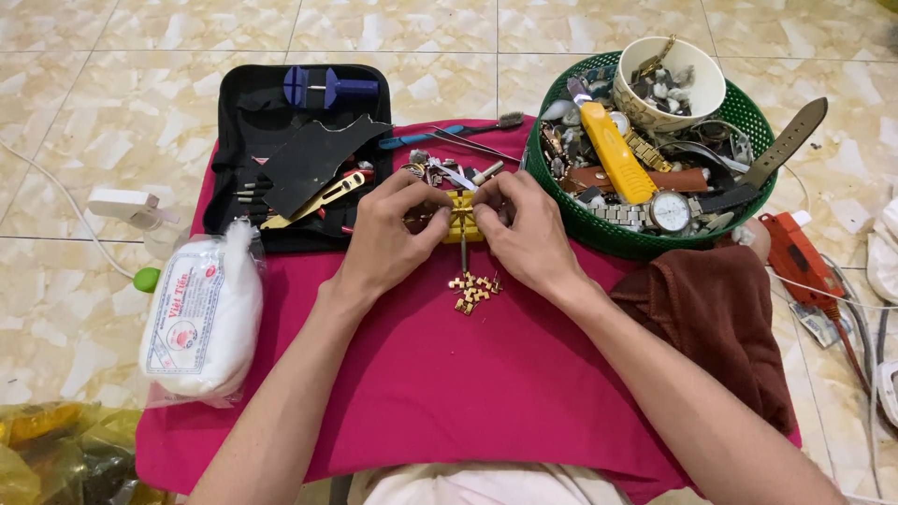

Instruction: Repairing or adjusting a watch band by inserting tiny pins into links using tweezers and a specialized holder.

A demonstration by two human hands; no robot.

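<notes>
Head cam: my left hand (388,234) & right hand (528,229) both pinch gold watch band (460,213) on yellow holder block (465,229), mid link removal I reckon; next needs steady pin alignment.

Magenta cloth (486,374), green basket (636,241), gold links (473,290).

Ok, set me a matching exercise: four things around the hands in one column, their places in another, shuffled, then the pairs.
Things:
1. green basket
2. white cotton bag
3. loose gold links
4. black tool case

Places:
A. on the pink cloth just below the hands
B. far left of the cloth
C. right of the hands, full of watches and straps
D. behind the left hand

Pairs: 1-C, 2-B, 3-A, 4-D
</notes>
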